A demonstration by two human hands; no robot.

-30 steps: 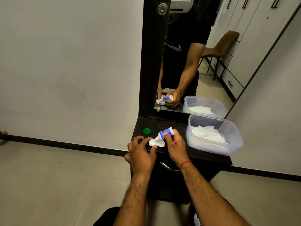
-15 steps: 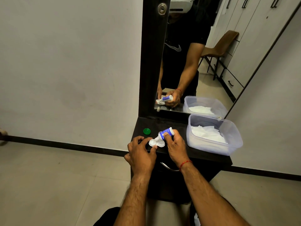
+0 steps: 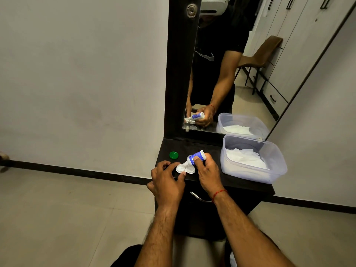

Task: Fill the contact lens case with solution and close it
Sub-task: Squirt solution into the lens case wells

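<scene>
A white contact lens case (image 3: 185, 169) with two round wells lies on the dark dresser top (image 3: 210, 149). My left hand (image 3: 167, 181) steadies the case at its left side with thumb and fingertips. My right hand (image 3: 208, 171) holds a small white solution bottle (image 3: 196, 157) with a blue label, tipped down to the left, its nozzle over the case. A green cap (image 3: 173, 155) rests on the dresser top, to the left behind the case.
A clear plastic tub (image 3: 254, 174) with white tissue inside stands on the right of the dresser top. A mirror (image 3: 231, 74) rises behind it and reflects my hands. A drawer handle (image 3: 199, 198) sits below the front edge. Pale floor tiles lie to the left.
</scene>
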